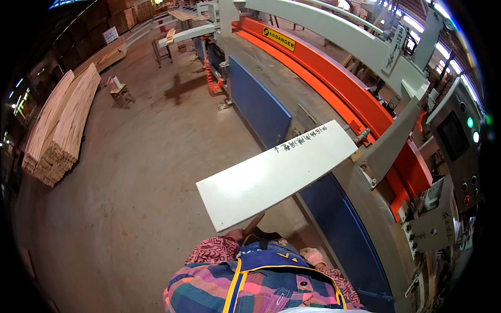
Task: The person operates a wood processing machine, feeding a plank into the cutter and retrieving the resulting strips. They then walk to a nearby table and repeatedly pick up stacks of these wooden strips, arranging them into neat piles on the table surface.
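My left hand (pixel 236 234) is low in front of my body, closed at the lower end of a brown wooden stick (pixel 254 224). The stick's upper end passes out of sight behind a white panel. That long white panel (pixel 276 175), with dark handwriting along its far edge, juts from the machine across the space ahead of me. My right hand (pixel 312 255) hangs by my right side, near the machine's blue door, with its fingers curled. Whatever it may hold is hidden.
A long machine with an orange-red beam (pixel 334 70) and blue doors (pixel 258 99) runs along my right. Its control panel (pixel 459 141) has lit green buttons. Stacked timber (pixel 62 122) lies at left, beside a small wooden stool (pixel 121 94). A red coiled hose (pixel 210 78) hangs ahead.
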Demonstrator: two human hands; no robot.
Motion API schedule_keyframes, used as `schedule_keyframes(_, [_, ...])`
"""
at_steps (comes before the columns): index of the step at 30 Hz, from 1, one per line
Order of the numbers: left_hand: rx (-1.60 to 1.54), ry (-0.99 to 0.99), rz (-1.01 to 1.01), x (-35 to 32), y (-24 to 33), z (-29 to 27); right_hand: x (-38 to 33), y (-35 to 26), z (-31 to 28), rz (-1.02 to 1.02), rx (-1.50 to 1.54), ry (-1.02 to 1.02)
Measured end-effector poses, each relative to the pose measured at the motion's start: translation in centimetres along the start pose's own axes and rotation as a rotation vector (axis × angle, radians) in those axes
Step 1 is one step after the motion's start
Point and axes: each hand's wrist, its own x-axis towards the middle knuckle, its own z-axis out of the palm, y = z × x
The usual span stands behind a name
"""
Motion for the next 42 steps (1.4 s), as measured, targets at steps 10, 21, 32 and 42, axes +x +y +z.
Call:
schedule_keyframes(10, [-0.010, 0.139, 0.077, 0.1, -2.6, -0.4, 0.4, -3.8, 1.9, 0.044, 0.138, -0.040])
schedule_keyframes(21, [-0.021, 0.094, 0.083, -1.2, -2.6, -1.5, 0.5, -1.7, 4.0, 0.124, 0.041, -0.065])
schedule_keyframes(32, [-0.022, 0.089, 0.082, -1.1, -3.0, -1.5, -0.1, -2.9, 4.6, 0.100, -0.021, -0.060])
schedule_keyframes(42, [-0.013, 0.066, 0.076, -1.2, -2.5, -1.4, -2.7, -6.4, 4.0, 0.164, -0.024, -0.055])
